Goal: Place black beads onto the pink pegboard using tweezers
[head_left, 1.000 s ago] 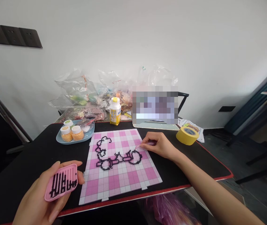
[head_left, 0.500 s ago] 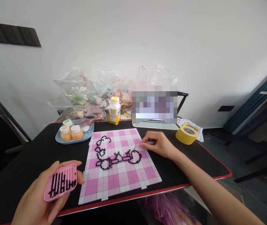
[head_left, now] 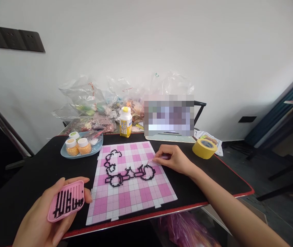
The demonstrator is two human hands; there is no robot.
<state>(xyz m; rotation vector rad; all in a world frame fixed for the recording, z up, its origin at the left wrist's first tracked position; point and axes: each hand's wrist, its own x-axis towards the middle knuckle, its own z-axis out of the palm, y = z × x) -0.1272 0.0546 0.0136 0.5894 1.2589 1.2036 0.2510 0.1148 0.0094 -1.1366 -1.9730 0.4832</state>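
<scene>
A small pink ridged tray (head_left: 78, 189) rests in my left hand (head_left: 39, 214), fingers curled around its sides. Black beads lie in rows along its grooves. My right hand (head_left: 173, 158) pinches thin pink tweezers (head_left: 150, 160), whose curved tip reaches the pegboard just above the right-hand round shape. The pink-and-white checked pegboard (head_left: 133, 196) lies flat on the table between both hands. Black beads on it form an outline (head_left: 115, 180) of loops joined by a double bar. Any bead at the tweezer tip is too small to make out.
Jars of orange beads (head_left: 84, 146) stand on a blue plate (head_left: 70, 156) at the left. Behind the board are a yellow-capped bottle (head_left: 126, 122), clear plastic bags (head_left: 84, 94) and a blurred-out screen (head_left: 169, 116). Yellow tape (head_left: 203, 151) lies at the right.
Hardly anything differs. My right hand and the tweezers stay at nearly the same spot over the board, and my left hand keeps the tray still.
</scene>
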